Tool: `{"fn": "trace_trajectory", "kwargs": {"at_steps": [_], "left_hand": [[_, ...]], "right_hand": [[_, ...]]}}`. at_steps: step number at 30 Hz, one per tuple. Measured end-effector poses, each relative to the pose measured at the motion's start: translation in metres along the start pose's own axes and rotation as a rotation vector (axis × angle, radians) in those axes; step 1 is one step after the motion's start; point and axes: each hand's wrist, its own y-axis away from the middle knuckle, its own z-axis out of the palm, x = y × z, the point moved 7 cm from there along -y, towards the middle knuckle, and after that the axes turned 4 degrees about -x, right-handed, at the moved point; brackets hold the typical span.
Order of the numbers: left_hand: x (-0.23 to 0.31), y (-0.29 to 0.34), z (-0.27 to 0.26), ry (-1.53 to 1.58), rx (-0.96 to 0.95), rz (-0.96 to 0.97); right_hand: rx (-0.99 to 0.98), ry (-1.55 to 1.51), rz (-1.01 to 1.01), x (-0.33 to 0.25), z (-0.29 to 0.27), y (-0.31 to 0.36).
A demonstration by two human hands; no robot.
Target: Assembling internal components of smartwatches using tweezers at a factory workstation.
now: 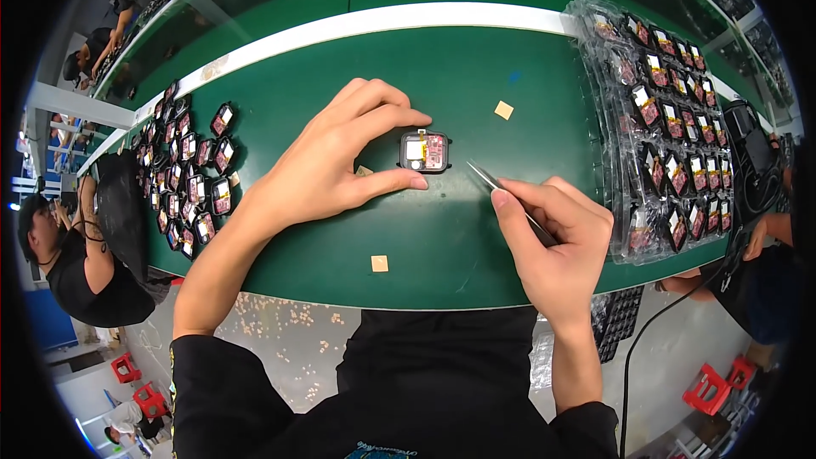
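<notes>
An opened smartwatch case lies on the green tabletop in front of me, black-rimmed, with a white block, yellow tape and a red circuit board inside. My left hand reaches in from the left and steadies it, thumb at the near edge and index finger at the far edge. Metal tweezers are pinched in my right hand, to the right of the case. Their tips point at the case but stay apart from it.
Many similar watch cases lie loosely at the left. Stacked clear plastic trays filled with cases stand at the right. Small tan squares lie on the green table. A white rail borders its far side. Other people sit at both sides.
</notes>
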Motion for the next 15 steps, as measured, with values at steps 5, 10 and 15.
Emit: {"fn": "trace_trajectory", "kwargs": {"at_steps": [5,10,15], "left_hand": [[0.008,0.003,0.005,0.005,-0.049,0.07],[0.016,0.003,0.012,0.142,-0.175,0.105],[0.013,0.004,0.015,0.154,-0.163,0.125]], "right_hand": [[-0.018,-0.088,-0.033,0.002,0.002,0.001],[-0.099,-0.034,-0.056,0.0,0.003,-0.003],[-0.137,0.046,-0.081,-0.003,0.009,-0.004]]}}
